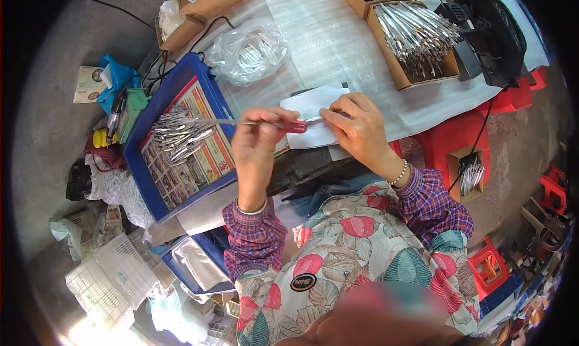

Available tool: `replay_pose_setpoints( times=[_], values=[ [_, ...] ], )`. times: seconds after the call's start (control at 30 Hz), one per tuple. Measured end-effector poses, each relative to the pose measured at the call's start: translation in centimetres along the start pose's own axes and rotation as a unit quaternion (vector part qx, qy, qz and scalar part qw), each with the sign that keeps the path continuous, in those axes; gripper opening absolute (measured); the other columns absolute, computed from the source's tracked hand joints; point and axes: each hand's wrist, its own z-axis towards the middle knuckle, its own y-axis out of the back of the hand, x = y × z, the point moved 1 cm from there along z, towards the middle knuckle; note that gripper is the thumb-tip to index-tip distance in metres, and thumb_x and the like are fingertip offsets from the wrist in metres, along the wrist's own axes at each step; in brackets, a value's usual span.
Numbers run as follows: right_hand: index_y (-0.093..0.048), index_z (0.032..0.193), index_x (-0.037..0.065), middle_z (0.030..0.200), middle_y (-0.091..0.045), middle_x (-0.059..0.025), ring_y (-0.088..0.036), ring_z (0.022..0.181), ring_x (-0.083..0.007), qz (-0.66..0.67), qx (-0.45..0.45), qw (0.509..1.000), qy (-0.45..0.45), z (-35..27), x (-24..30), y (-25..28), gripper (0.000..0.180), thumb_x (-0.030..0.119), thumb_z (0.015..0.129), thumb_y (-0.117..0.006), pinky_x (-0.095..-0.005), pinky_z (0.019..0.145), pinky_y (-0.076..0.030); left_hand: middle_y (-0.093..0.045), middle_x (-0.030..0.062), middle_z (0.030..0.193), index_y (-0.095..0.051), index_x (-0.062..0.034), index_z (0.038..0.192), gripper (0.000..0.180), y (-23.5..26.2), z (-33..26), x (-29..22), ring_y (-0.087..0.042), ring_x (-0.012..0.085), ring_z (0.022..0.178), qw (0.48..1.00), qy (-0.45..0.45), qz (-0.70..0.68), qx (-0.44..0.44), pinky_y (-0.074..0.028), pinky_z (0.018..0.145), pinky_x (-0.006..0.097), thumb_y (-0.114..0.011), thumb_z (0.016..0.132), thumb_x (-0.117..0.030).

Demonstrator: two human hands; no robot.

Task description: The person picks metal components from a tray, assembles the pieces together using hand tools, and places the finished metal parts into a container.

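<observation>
My left hand (256, 147) is closed around a slim tool with a red end (294, 126). Its thin grey metal shaft (224, 122) sticks out to the left; its exact kind is unclear. Close by on the right, my right hand (360, 128) pinches a thin silvery metal piece (315, 119), partly hidden by the fingers. The red end almost meets this piece, and I cannot tell whether they touch. Beneath both hands lies a white sheet (310, 141) at the table's near edge.
A blue tray (140, 165) at left holds a pile of slim metal pieces (181, 135). Beyond are a clear plastic bag (247, 53) and a cardboard box (416, 79) full of metal rods. Red stools (437, 147) and a small box (465, 176) stand at right.
</observation>
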Motion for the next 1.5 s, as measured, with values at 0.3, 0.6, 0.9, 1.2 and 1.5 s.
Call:
replay_pose_setpoints(
  times=[0.3, 0.6, 0.9, 1.2, 1.5],
  values=[
    [-0.066, 0.086, 0.007, 0.082, -0.055, -0.0044, -0.055, 0.083, -0.0242, -0.008, 0.010, 1.000, 0.020, 0.4, 0.8, 0.2, 0.018, 0.007, 0.068, -0.065, -0.0372, 0.076, -0.045, -0.062, 0.0109, 0.090, -0.058, 0.0009, 0.093, 0.018, -1.6, 0.0, 2.8, -0.059, 0.0195, 0.075, 0.920, -0.222, 0.315, 0.077, -0.047, 0.072, 0.026, -0.054, 0.082, 0.013],
    [-0.066, 0.097, 0.004, 0.092, -0.062, -0.0096, -0.057, 0.085, -0.0292, 0.117, -0.010, 0.990, -0.079, 0.1, -1.4, 1.6, 0.022, 0.004, 0.076, -0.064, -0.0379, 0.074, -0.046, -0.061, 0.0158, 0.096, -0.054, -0.0009, 0.103, 0.013, -4.7, 0.6, 0.1, -0.062, 0.0291, 0.091, 0.954, -0.289, -0.011, 0.080, -0.049, 0.086, 0.041, -0.052, 0.090, -0.003],
    [-0.066, 0.095, 0.003, 0.089, -0.063, -0.0102, -0.059, 0.083, -0.0301, 0.143, -0.028, 0.983, -0.108, -0.3, -2.1, 2.3, 0.018, 0.002, 0.077, -0.062, -0.0367, 0.071, -0.047, -0.059, 0.0064, 0.095, -0.054, 0.0010, 0.108, 0.016, -3.3, 1.6, 4.9, -0.054, 0.0114, 0.086, 0.975, -0.101, 0.180, 0.084, -0.045, 0.078, 0.023, -0.053, 0.092, -0.002],
    [-0.065, 0.090, 0.006, 0.095, -0.060, -0.0054, -0.056, 0.093, -0.0272, 0.033, 0.005, 0.998, -0.045, -0.6, -1.4, 2.2, 0.017, 0.007, 0.073, -0.066, -0.0398, 0.078, -0.046, -0.061, 0.0155, 0.097, -0.046, 0.0001, 0.115, 0.023, -0.5, 0.2, 2.6, -0.060, 0.0209, 0.091, 0.976, -0.130, 0.175, -0.004, -0.049, 0.086, 0.035, -0.051, 0.095, -0.011],
    [-0.063, 0.081, 0.007, 0.096, -0.058, -0.0054, -0.055, 0.097, -0.0281, -0.015, 0.024, 0.999, -0.030, -0.3, -0.3, 1.4, 0.014, 0.009, 0.068, -0.068, -0.0402, 0.083, -0.044, -0.060, 0.0075, 0.090, -0.051, -0.0029, 0.110, 0.018, -0.8, 0.1, 5.3, -0.058, 0.0165, 0.080, 0.964, -0.120, 0.231, 0.051, -0.047, 0.074, 0.028, -0.053, 0.093, -0.008]
  ],
)
